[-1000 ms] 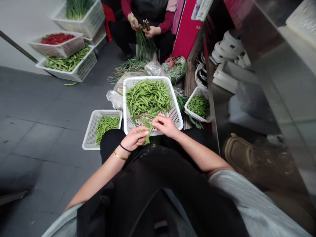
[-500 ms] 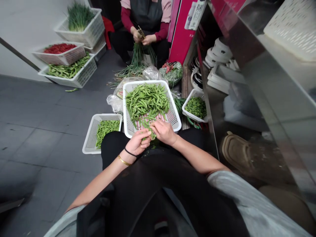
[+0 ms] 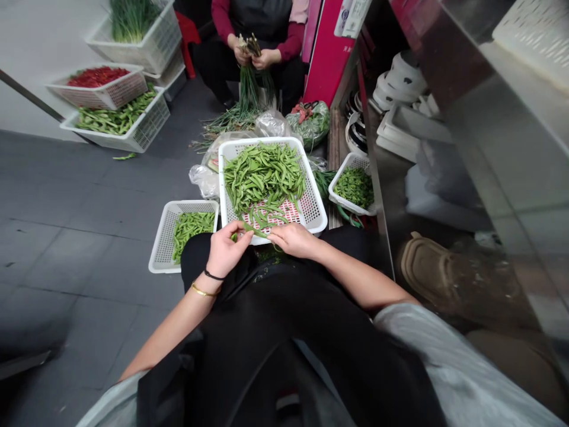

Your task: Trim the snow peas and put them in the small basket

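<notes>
A green pea pod (image 3: 255,230) is stretched between my two hands, over the near rim of a white plastic basket (image 3: 320,220). My left hand (image 3: 227,246) pinches one end of it, and a bit more green shows by those fingers. The other end is pinched by my right hand (image 3: 294,239). Inside the basket lies a heap of pea pods (image 3: 264,178), with a few loose ones on the bare slotted bottom nearest me. To the left, a smaller white basket (image 3: 162,240) on the floor holds more pods (image 3: 193,228).
Opposite, a person (image 3: 255,56) holds a bunch of green stalks. Stacked baskets with red peppers (image 3: 98,77) and green beans (image 3: 115,115) stand at the left back. A small basket of chopped greens (image 3: 354,188) sits right, beside a metal counter (image 3: 484,136).
My hands were close together over green pieces; now the left has moved away leftward, and a pod spans between them. The camera view has tipped slightly downward.
</notes>
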